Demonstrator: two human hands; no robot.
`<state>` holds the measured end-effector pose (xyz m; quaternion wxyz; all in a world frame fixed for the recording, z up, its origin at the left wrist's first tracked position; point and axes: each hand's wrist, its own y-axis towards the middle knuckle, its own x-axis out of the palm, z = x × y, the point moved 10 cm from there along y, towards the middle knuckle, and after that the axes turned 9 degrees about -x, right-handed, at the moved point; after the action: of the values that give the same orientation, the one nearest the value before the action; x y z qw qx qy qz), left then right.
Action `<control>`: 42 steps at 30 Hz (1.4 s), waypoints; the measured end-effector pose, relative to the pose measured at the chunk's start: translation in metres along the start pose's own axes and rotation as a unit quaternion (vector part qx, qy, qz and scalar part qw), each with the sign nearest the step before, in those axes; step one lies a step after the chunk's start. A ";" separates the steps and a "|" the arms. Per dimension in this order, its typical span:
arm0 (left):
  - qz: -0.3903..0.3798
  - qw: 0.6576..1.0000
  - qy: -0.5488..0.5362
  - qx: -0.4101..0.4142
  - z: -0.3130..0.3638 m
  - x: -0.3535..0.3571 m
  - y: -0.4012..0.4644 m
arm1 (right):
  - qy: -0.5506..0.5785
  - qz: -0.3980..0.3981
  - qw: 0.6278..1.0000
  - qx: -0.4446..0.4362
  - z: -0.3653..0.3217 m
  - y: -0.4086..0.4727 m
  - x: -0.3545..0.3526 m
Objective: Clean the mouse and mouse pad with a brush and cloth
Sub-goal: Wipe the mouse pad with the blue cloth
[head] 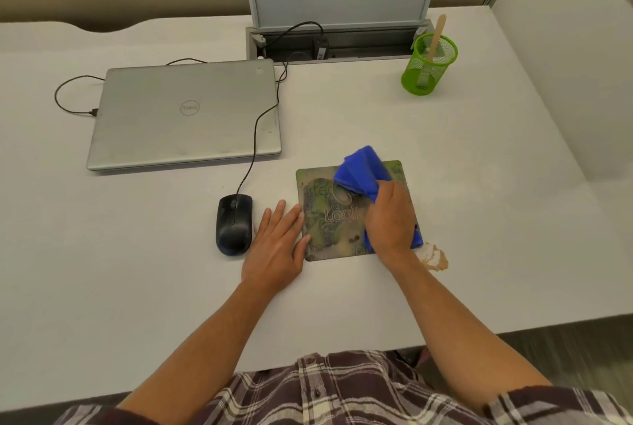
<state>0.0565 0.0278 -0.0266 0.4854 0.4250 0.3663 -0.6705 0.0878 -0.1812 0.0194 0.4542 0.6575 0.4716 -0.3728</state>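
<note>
Now, right hand: I see my right hand (390, 219) curled round a blue cloth (363, 172), pressing it onto the mouse pad.
Left hand: my left hand (277, 246) lies flat, fingers straight, touching the pad's 9 o'clock edge.
Mouse pad: the green Logitech mouse pad (329, 236) lies on the white desk (137, 287).
Mouse: a black wired mouse (234, 224) sits at 9 o'clock of my left hand.
Brush: a wooden-handled brush (435, 41) stands in a green mesh cup (428, 65) at 1 o'clock.
Laptop: a closed Dell laptop (185, 113) lies at 11 o'clock.
</note>
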 end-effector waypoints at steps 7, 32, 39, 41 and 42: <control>0.005 1.000 -0.015 0.005 0.001 -0.003 0.000 | 0.022 0.025 0.997 0.076 0.036 0.006 -0.019; 0.023 1.000 0.007 0.000 0.003 -0.008 -0.001 | -0.050 -0.044 0.998 0.001 0.020 0.048 0.009; 0.017 1.000 0.006 -0.003 0.002 -0.004 0.000 | 0.023 0.041 0.997 0.065 0.019 0.030 -0.021; 0.021 1.000 0.003 -0.006 0.000 -0.005 0.000 | 0.063 0.050 0.997 0.005 -0.024 0.011 -0.020; 0.025 1.000 0.001 -0.005 0.000 -0.006 0.001 | 0.067 0.033 0.997 -0.033 -0.049 -0.001 -0.013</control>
<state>0.0581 0.0293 -0.0211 0.5043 0.4318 0.3594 -0.6558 0.0863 -0.1386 0.0467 0.4552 0.6805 0.4915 -0.2969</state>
